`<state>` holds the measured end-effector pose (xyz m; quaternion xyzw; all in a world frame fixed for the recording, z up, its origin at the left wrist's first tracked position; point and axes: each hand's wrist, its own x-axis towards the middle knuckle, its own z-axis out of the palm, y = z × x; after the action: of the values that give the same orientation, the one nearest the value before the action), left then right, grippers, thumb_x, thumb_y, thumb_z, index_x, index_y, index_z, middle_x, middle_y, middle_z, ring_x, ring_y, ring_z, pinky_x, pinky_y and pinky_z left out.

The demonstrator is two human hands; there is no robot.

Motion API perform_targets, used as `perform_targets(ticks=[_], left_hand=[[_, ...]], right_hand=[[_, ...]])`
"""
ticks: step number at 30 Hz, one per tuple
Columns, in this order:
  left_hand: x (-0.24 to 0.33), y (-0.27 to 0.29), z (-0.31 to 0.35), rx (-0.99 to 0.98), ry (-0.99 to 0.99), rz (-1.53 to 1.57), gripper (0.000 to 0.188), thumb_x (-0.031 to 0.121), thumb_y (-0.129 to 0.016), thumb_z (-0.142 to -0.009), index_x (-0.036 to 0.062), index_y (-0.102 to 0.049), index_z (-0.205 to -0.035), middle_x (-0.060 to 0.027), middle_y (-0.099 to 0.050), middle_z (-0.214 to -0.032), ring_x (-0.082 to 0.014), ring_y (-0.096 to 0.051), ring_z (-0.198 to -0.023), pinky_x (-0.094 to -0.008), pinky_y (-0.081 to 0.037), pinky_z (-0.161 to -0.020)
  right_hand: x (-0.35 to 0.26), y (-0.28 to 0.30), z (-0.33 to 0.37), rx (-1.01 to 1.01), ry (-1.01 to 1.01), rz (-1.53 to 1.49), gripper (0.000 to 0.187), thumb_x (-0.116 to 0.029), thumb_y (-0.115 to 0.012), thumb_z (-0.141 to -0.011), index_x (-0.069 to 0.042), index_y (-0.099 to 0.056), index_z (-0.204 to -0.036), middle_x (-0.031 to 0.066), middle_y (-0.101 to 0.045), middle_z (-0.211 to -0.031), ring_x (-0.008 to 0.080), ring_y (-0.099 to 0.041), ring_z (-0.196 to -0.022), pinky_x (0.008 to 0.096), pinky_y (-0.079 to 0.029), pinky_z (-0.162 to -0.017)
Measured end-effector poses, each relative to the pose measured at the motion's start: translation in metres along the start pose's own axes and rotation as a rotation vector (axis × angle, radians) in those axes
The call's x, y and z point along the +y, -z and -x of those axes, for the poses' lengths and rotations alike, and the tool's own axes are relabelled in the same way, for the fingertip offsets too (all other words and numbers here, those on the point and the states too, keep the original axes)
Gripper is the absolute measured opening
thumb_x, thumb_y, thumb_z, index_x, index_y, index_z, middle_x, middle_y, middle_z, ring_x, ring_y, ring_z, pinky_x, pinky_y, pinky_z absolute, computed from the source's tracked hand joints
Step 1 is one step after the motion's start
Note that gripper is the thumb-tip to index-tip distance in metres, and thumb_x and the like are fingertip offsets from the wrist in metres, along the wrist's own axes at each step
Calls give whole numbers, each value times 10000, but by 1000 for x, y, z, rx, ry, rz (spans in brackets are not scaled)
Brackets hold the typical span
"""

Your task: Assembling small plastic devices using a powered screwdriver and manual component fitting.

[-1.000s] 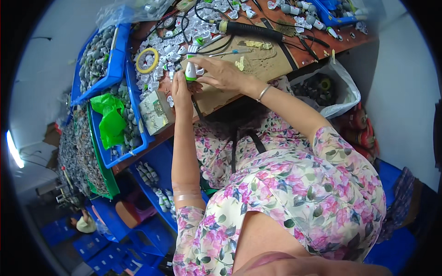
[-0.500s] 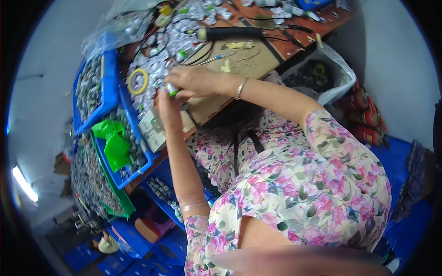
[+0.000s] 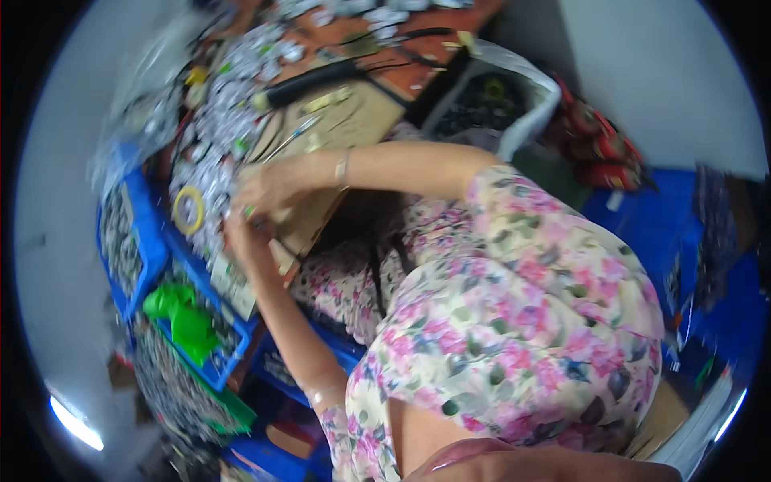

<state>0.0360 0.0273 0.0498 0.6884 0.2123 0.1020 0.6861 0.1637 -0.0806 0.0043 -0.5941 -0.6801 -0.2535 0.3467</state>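
Note:
Both my hands meet over the left part of the work table. My left hand (image 3: pixel 247 237) is closed around a small green-marked part (image 3: pixel 250 211), mostly hidden by fingers and blurred. My right hand (image 3: pixel 277 189) reaches across from the right, its curled fingers on the same part. Under and beyond the hands lies a heap of small white pieces (image 3: pixel 229 120), some with green bits. A roll of yellow tape (image 3: pixel 189 210) rests on the heap, left of my hands. A tan board (image 3: pixel 317 213) lies under my right wrist.
Blue bins of small grey parts (image 3: pixel 120 241) stand at the left, a bright green bag (image 3: pixel 183 321) on one. A black-handled tool (image 3: pixel 313 83) and a thin screwdriver (image 3: pixel 291 138) lie on the table. Right of it are a white-lined bin (image 3: pixel 534 100) and red fire extinguishers (image 3: pixel 602 145).
The whole view has swung, so the table and hands appear further left. My hands stay together over the board's left edge, and the white-and-green part is now more covered by fingers.

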Motion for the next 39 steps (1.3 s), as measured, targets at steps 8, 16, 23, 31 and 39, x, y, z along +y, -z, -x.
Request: perform_targets(ticks=[8,16,23,31,39], left_hand=[[-5,13,9,-132,-44,-11,307,326,-382,-984,50,-497,-1050,-68,-593,-779,-118,-512,-583,-248,-407,-523],[-4,35,18,-134,11,370,370,301,-379,-970,21,-507,-1175,-105,-622,-905,-148,-524,-661,-269,-413,-564],[-5,38,17,-107,68,365,363,316,-372,-975,37,-527,-1148,-87,-621,-846,-133,-499,-619,-246,-381,-519],[7,26,22,-72,102,241,394,309,-342,-981,33,-535,-1185,-66,-573,-713,-108,-445,-497,-211,-327,-440],[-1,37,20,-118,170,298,374,306,-343,-988,51,-544,-1172,-53,-557,-706,-90,-421,-488,-202,-299,-436]], right_hand=[[-1,39,10,204,-652,-282,312,-112,-540,-861,-53,-542,-1167,161,-619,-1057,293,-652,-780,369,-530,-684],[49,-15,-15,-167,-147,323,247,-109,-535,-842,-106,-602,-1079,87,-574,-942,249,-604,-891,356,-502,-772],[23,9,-23,33,-484,-223,280,-316,-512,-935,-77,-606,-1047,135,-607,-962,262,-597,-895,375,-472,-794],[9,12,-29,-156,-735,-960,234,-278,-541,-951,-75,-592,-1055,12,-623,-832,78,-608,-759,248,-473,-617],[10,0,-18,26,-769,-1378,184,-173,-567,-936,-108,-633,-1095,-35,-614,-934,50,-585,-832,205,-498,-753]])
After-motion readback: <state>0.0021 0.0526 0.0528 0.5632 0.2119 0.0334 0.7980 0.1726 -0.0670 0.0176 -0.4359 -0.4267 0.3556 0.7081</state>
